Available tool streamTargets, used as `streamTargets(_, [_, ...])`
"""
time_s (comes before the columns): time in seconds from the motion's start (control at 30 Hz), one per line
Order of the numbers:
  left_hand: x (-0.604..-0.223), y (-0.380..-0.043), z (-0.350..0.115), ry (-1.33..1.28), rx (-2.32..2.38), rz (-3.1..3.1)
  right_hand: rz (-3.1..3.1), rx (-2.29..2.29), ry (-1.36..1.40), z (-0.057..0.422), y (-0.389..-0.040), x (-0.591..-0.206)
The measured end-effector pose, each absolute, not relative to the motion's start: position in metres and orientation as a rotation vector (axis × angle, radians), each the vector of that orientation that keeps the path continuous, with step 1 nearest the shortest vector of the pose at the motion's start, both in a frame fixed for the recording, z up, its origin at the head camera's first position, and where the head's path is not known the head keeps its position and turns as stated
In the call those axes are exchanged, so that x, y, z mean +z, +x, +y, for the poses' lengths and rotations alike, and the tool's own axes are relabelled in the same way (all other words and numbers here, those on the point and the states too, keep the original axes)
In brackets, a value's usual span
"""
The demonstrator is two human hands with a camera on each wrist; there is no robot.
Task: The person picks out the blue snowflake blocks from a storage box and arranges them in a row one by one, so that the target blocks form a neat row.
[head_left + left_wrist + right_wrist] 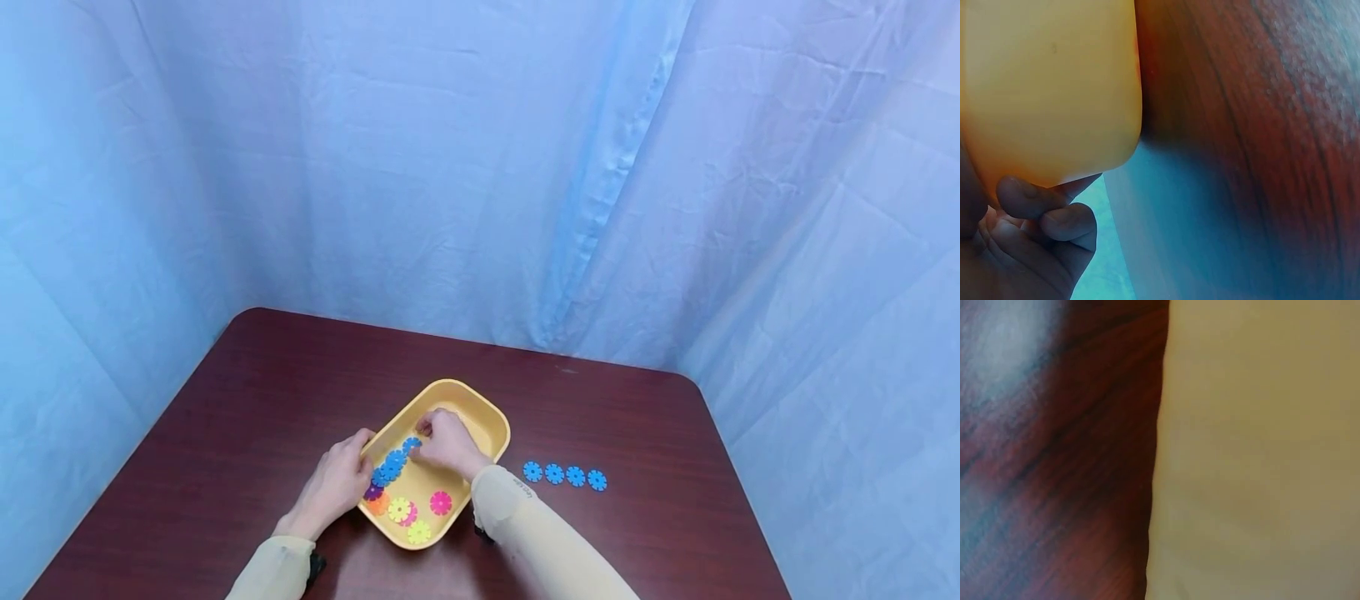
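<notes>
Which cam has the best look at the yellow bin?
Head: it shows most of the yellow bin's rim, plus the discs inside. Left wrist gets only a close, cropped stretch of plain outer surface. Right wrist shows a blurry yellowish surface; can't tell if it's bin or sleeve.

Blue curtains [427, 167] hang behind a dark-red table [300, 375].
</notes>
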State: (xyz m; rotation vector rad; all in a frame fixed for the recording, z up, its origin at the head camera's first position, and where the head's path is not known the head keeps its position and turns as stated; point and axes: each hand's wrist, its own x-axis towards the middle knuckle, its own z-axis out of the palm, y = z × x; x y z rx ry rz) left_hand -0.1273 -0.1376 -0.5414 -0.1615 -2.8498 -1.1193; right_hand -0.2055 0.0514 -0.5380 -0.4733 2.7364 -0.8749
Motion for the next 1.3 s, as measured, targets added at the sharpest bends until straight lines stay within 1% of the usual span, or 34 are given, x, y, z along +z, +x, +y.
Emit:
streamTargets(0.47, [-0.542,-0.127,-0.137,-0.149,-1.129,-2.857,2.776,-0.722,-0.566,0.047,-0.202,-0.543])
streamTargets(0.8, [-0.543,-0.127,-0.138,-0.152,-1.128,-2.85,2.777,-0.745,-0.506,0.045,-0.198,-0.542])
streamTargets(1.3, [-0.543,-0.126,-0.137,-0.147,-1.119,-2.852,2.784,-0.734,-0.496,0.048,-0.197,-0.542])
